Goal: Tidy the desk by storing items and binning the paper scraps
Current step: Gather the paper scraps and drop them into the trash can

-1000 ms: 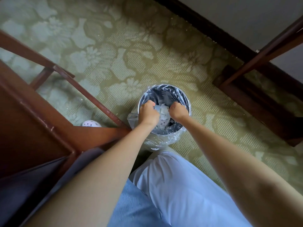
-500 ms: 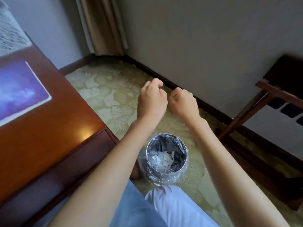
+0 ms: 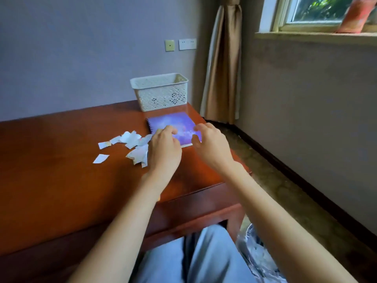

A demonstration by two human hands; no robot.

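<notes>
Home or hotel bedroom, wooden desk (image 3: 61, 164), patterned carpet (image 3: 285, 193), tied curtain (image 3: 222, 64), window (image 3: 318, 11)

bin (image 3: 251, 248) cut by btm edge | scraps (image 3: 130, 137) part behind left hand (image 3: 163, 152)

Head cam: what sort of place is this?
Likely a bedroom or hotel-style room, not a lab or workshop: a wooden desk against the wall, a curtain beside a window, carpet on the floor, and a small lined bin by the desk.
</notes>
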